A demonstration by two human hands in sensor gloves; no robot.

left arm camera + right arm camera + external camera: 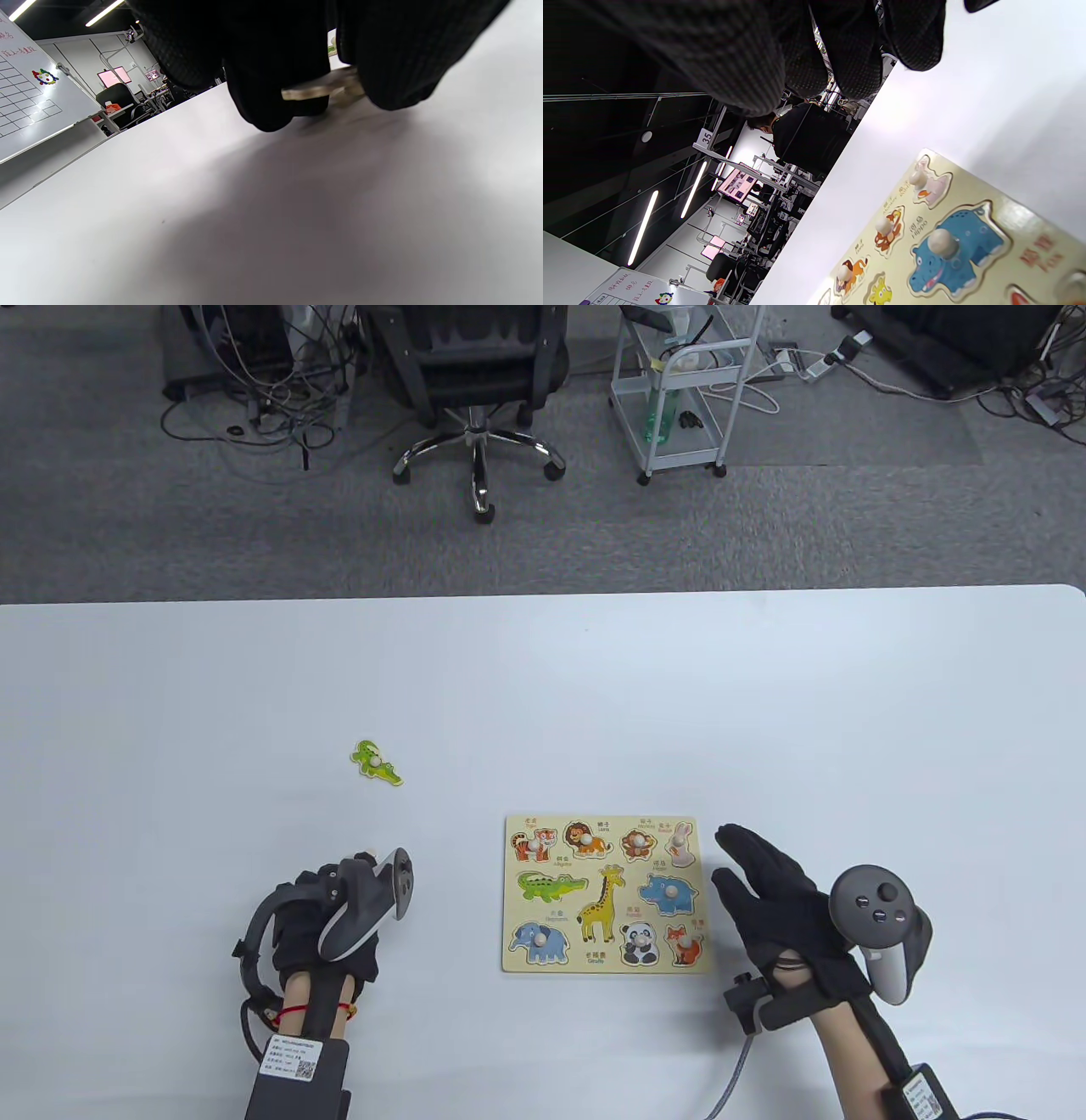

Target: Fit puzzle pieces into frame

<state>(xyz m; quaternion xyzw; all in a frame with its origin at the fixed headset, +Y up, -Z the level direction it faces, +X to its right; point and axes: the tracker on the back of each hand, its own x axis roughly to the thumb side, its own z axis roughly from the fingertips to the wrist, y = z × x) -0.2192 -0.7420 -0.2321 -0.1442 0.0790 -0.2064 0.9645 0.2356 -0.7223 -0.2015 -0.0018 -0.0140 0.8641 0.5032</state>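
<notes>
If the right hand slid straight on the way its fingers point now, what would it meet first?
Probably the puzzle board: the right hand lies flat beside its right edge, fingers angled up and left toward the rabbit piece at the top right corner. Height above the table is unclear.

Puzzle frame [607,963], printed captions: "Giraffe", "Lion", "Hippo"; others too small to read.
Hanging ceiling sign [704,137]: "35".

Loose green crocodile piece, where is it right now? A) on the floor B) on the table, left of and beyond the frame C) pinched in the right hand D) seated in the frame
B: the crocodile piece lies on the table, clear of the frame.
</notes>
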